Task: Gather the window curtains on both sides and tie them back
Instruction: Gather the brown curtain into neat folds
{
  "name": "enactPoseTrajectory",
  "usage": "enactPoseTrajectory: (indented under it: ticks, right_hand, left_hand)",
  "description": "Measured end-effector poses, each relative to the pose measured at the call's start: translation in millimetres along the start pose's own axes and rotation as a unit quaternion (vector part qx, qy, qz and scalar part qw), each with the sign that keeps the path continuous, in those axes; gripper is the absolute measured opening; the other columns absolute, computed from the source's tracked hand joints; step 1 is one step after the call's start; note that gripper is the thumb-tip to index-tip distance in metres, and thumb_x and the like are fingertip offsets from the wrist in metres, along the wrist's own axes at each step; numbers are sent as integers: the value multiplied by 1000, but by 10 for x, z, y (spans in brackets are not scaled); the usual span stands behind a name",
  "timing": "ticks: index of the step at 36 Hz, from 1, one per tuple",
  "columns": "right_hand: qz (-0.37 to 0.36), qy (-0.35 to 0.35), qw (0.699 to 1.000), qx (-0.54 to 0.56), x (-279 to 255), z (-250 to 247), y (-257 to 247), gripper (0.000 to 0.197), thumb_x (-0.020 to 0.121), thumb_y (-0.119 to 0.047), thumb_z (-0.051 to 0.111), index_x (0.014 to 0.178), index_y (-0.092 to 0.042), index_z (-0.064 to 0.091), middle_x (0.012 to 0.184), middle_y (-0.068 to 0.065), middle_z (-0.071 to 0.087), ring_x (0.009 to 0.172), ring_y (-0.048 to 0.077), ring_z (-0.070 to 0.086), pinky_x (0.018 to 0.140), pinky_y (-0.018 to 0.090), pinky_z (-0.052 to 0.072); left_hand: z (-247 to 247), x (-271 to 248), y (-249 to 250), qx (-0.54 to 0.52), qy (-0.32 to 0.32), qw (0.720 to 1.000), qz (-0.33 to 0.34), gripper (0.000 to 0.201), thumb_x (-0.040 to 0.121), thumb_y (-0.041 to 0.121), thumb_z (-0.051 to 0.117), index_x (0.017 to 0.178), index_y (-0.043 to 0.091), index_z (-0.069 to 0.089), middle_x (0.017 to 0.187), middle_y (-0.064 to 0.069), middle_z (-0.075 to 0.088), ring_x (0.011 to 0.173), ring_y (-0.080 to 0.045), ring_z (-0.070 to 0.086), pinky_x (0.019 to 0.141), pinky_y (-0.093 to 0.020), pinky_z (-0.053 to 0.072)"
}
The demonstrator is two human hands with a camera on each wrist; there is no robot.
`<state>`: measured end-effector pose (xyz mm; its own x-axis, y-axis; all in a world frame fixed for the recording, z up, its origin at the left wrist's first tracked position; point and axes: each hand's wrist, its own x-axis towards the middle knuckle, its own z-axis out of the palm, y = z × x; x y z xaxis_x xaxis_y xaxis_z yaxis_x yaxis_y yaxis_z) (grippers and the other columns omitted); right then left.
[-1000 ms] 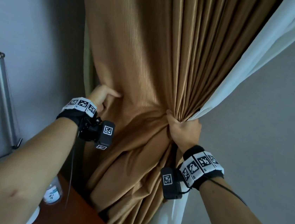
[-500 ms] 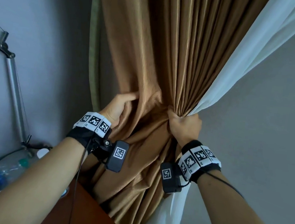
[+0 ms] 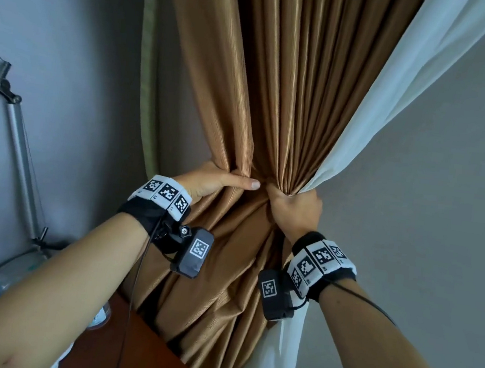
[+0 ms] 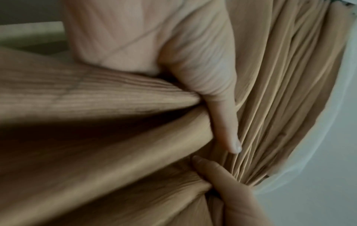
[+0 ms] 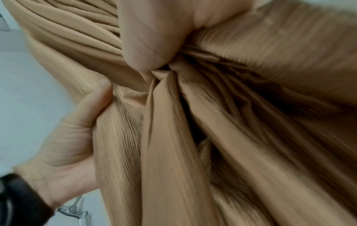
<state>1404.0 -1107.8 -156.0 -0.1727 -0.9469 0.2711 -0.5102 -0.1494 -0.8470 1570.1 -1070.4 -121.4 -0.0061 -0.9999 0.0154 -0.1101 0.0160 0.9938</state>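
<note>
Since a second ago my left hand has swept the outer fold in beside my right hand, both clamped at the waist of the soft, weighty curtain, gathered against the wall, where I judge pleats hold best.

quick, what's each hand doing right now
Left hand: holding a fold of the brown curtain, thumb across the front.
Right hand: fist closed round the gathered brown curtain and the white sheer curtain.

Dim, soft light, wrist views blurred (wide-angle bend at edges)
</note>
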Motion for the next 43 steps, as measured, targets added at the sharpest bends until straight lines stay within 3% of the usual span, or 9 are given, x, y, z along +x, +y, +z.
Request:
enactPoseTrajectory:
  ticks: [2, 8, 12, 15, 27, 30, 34, 39, 43]
  right_hand:
    - [-3, -2, 1000, 2, -13, -33, 5, 64, 69, -50, 68, 119, -12, 57, 110, 4, 67, 108, 31, 59, 90, 25, 44]
    - [-43, -4, 999, 30, -86, -139, -11, 59, 75, -38, 74, 123, -11, 54, 116, 7, 64, 114, 30, 57, 92, 23, 40]
    - [-43, -6, 998, 37, -92, -152, -11, 58, 75, -39, 75, 122, -11, 54, 115, 6, 64, 114, 30, 57, 94, 25, 42]
    - [-40, -3, 998, 41, -89, -144, -3, 58, 74, -41, 75, 121, -12, 55, 114, 4, 65, 113, 29, 58, 95, 26, 43]
    - [-41, -11, 998, 46, -70, -141, -18, 62, 73, -42, 75, 123, -11, 56, 118, 7, 64, 116, 32, 56, 101, 34, 45]
    - [-39, -11, 998, 54, -71, -194, -19, 54, 76, -36, 77, 116, -3, 58, 111, 10, 65, 112, 33, 57, 94, 28, 43]
    - [-26, -33, 996, 77, -54, -196, 3, 56, 74, -36, 79, 117, -8, 59, 99, -3, 57, 113, 28, 57, 92, 22, 40]
    - [-16, -59, 994, 88, -13, -150, 61, 66, 66, -44, 79, 124, -18, 57, 115, -5, 63, 115, 22, 58, 104, 37, 46]
    - [-12, -40, 996, 81, 23, -120, 60, 42, 72, -33, 78, 107, -22, 58, 97, -11, 58, 112, 24, 59, 94, 22, 41]
  left_hand:
    - [19, 26, -19, -10, 22, 1000, 6, 63, 63, 18, 88, 121, 16, 62, 112, 4, 70, 107, -7, 63, 92, -21, 45]
    - [56, 84, -13, -41, 57, 997, -21, 29, 71, 13, 82, 94, 19, 67, 86, 8, 73, 88, -5, 67, 79, -19, 49]
    - [75, 87, 16, -47, 49, 997, -39, 16, 76, 14, 78, 86, 18, 66, 70, 10, 72, 66, 1, 68, 59, -12, 49]
    - [63, 67, 54, -51, 24, 996, -73, 8, 78, 11, 76, 82, 12, 68, 63, 4, 72, 58, -5, 69, 50, -14, 50]
    - [87, 87, -59, -57, 52, 997, -11, 18, 74, 8, 78, 88, 14, 69, 72, 9, 73, 72, -2, 70, 65, -11, 51]
    - [91, 117, -92, -84, 76, 994, 0, 19, 76, 10, 77, 92, 9, 68, 71, 4, 73, 67, -5, 70, 61, -14, 52]
    - [104, 165, -107, -95, 69, 993, -8, 15, 80, 16, 74, 91, 10, 66, 64, 5, 72, 61, -6, 68, 56, -15, 52]
    - [163, 178, -41, -85, 48, 995, -33, 14, 83, 22, 71, 80, 10, 65, 54, 5, 68, 49, -3, 65, 48, -14, 48]
    - [321, 187, -83, -78, 124, 989, 13, 15, 85, 31, 70, 79, 20, 63, 66, 7, 68, 54, 3, 64, 53, -11, 49]
